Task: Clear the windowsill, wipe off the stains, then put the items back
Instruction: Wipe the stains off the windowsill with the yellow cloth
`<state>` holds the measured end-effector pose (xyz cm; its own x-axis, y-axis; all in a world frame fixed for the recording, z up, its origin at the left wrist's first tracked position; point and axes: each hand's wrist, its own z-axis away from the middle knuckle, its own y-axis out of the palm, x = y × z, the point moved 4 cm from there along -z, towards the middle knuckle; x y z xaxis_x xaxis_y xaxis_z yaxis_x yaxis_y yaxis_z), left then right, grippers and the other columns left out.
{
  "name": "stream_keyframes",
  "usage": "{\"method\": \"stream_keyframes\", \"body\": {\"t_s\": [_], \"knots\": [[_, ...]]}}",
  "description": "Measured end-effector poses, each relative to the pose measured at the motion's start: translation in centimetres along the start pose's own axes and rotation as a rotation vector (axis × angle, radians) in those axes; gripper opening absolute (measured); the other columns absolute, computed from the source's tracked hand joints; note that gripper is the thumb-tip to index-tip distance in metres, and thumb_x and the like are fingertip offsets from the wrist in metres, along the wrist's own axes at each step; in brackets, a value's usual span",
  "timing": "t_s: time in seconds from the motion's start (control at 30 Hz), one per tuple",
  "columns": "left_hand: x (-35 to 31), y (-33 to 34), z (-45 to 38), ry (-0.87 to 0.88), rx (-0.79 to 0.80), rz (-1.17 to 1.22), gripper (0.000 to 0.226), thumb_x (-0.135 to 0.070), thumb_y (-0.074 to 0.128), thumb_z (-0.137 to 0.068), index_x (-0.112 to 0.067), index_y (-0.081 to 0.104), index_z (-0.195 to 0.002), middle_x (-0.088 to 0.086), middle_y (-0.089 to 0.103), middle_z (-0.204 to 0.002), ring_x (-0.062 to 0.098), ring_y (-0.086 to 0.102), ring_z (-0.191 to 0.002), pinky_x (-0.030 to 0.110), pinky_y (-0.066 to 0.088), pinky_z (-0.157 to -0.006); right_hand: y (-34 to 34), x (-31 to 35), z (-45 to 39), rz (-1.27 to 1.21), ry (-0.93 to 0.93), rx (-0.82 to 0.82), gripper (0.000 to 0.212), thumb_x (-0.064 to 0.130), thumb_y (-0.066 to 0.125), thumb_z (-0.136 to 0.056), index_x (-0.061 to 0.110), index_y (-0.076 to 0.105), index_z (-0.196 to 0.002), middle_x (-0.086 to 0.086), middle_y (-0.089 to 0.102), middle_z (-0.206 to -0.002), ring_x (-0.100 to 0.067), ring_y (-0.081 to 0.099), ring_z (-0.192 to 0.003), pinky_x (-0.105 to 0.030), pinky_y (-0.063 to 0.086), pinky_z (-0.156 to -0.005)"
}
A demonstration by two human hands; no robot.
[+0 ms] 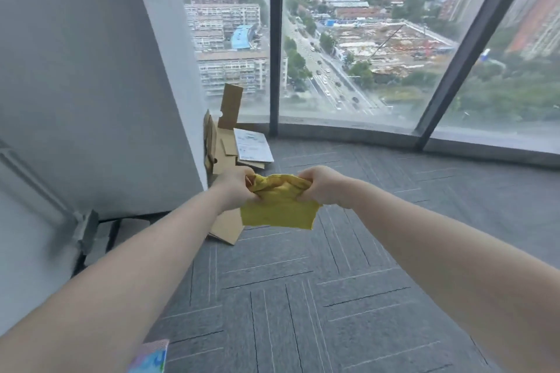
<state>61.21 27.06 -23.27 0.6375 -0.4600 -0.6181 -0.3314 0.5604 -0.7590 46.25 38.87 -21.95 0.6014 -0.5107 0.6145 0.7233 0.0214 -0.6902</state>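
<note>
A yellow cloth (278,209) hangs folded in front of me, above the carpet. My left hand (235,188) grips its left top corner and my right hand (322,186) grips its right top corner, both fists closed on the fabric. The low grey windowsill (348,127) runs along the foot of the glass wall, farther away. Flattened brown cardboard (225,136) leans in the corner to the left, with a white printed sheet (253,145) lying on it near the sill's left end.
A white pillar (91,70) stands on the left. Dark window mullions (275,39) rise from the sill. Grey carpet tiles (303,297) cover the floor. A colourful patterned object (150,356) shows at the bottom edge.
</note>
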Motion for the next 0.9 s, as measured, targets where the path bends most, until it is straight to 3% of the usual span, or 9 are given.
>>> {"method": "stream_keyframes", "body": {"t_s": [0.07, 0.2, 0.33, 0.47, 0.57, 0.67, 0.73, 0.9], "knots": [[-2.2, 0.1, -4.1, 0.052, 0.028, -0.008, 0.019, -0.023, 0.076, -0.071, -0.020, 0.065, -0.086, -0.002, 0.062, -0.083, 0.018, 0.057, -0.081, 0.025, 0.044, -0.065, -2.7, -1.6, -2.0, -0.028, 0.024, -0.061, 0.025, 0.010, 0.062, -0.084, 0.015, 0.070, -0.107, -0.005, 0.064, -0.094, -0.021, 0.058, -0.086, -0.033, 0.053, -0.074], [-6.4, 1.2, -13.1, 0.143, 0.125, -0.036, 0.021, -0.020, 0.076, -0.075, -0.017, 0.061, -0.089, -0.004, 0.055, -0.079, 0.015, 0.051, -0.077, 0.020, 0.039, -0.055, -8.2, -5.6, -7.2, -0.052, 0.098, -0.157, 0.019, 0.008, 0.058, -0.084, 0.005, 0.070, -0.099, -0.005, 0.058, -0.082, -0.020, 0.053, -0.076, -0.031, 0.048, -0.067], [-8.7, 2.2, -22.4, 0.167, 0.140, -0.071, 0.029, -0.020, 0.077, -0.074, -0.012, 0.064, -0.098, 0.001, 0.061, -0.089, 0.019, 0.056, -0.084, 0.024, 0.044, -0.068, -13.1, -8.9, -14.3, -0.056, 0.124, -0.191, 0.010, 0.007, 0.056, -0.085, 0.002, 0.065, -0.085, -0.005, 0.052, -0.076, -0.018, 0.048, -0.070, -0.026, 0.042, -0.059], [-10.2, 1.7, -32.2, 0.133, 0.103, -0.114, 0.022, -0.018, 0.077, -0.074, -0.021, 0.055, -0.074, -0.005, 0.053, -0.075, 0.018, 0.051, -0.077, 0.022, 0.039, -0.060, -18.4, -11.2, -23.4, -0.091, 0.106, -0.196, 0.014, 0.006, 0.055, -0.085, 0.001, 0.065, -0.093, -0.005, 0.053, -0.078, -0.018, 0.049, -0.072, -0.027, 0.042, -0.060], [-11.6, 0.0, -39.2, 0.101, 0.084, -0.127, 0.029, -0.017, 0.076, -0.074, -0.026, 0.050, -0.067, -0.007, 0.050, -0.071, 0.019, 0.050, -0.077, 0.026, 0.041, -0.067, -22.5, -11.7, -29.5, -0.104, 0.079, -0.191, 0.009, 0.006, 0.055, -0.084, 0.007, 0.063, -0.088, -0.003, 0.052, -0.076, -0.017, 0.048, -0.070, -0.024, 0.040, -0.056], [-12.9, -1.4, -45.5, 0.107, 0.049, -0.158, 0.015, -0.018, 0.075, -0.073, -0.014, 0.061, -0.079, 0.001, 0.062, -0.081, 0.022, 0.056, -0.081, 0.031, 0.047, -0.069, -26.2, -11.8, -34.9, -0.147, 0.071, -0.212, 0.012, 0.004, 0.055, -0.083, 0.014, 0.060, -0.078, -0.002, 0.052, -0.072, -0.017, 0.047, -0.067, -0.023, 0.038, -0.053], [-13.4, -1.9, -49.4, 0.109, 0.042, -0.173, 0.021, -0.019, 0.074, -0.072, -0.009, 0.065, -0.088, 0.006, 0.066, -0.091, 0.026, 0.060, -0.089, 0.034, 0.051, -0.076, -28.3, -12.0, -38.1, -0.162, 0.076, -0.210, 0.014, 0.004, 0.054, -0.082, 0.015, 0.058, -0.074, -0.001, 0.051, -0.071, -0.016, 0.046, -0.065, -0.023, 0.036, -0.052], [-14.0, -2.8, -61.2, 0.099, 0.084, -0.164, 0.023, -0.017, 0.075, -0.071, -0.009, 0.065, -0.090, 0.006, 0.064, -0.089, 0.026, 0.060, -0.087, 0.031, 0.049, -0.072, -33.9, -13.2, -47.3, -0.160, 0.086, -0.205, 0.012, 0.006, 0.056, -0.084, 0.008, 0.065, -0.091, -0.003, 0.056, -0.081, -0.018, 0.051, -0.074, -0.023, 0.041, -0.056]]}}
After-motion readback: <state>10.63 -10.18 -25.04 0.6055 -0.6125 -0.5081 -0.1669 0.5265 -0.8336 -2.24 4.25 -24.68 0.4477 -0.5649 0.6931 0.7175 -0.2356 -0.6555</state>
